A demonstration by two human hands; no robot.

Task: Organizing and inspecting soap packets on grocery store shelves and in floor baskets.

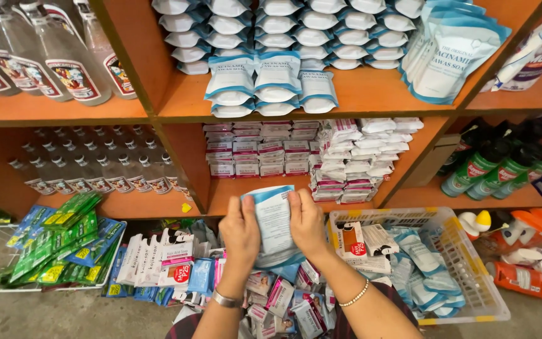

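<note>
Both hands hold 1 white and blue pouch [272, 221] upright just in front of the orange shelf unit [371, 94]: the left hand [239, 231] grips its left edge with fingers closed around it, and the right hand [306, 223] clasps its right edge the same way. Below the hands lies a heap of small pink and white sachets [283, 298], to the right stands a white plastic basket [472, 276] with more blue and white pouches, and green sachets [64, 245] lie at the left.
</note>
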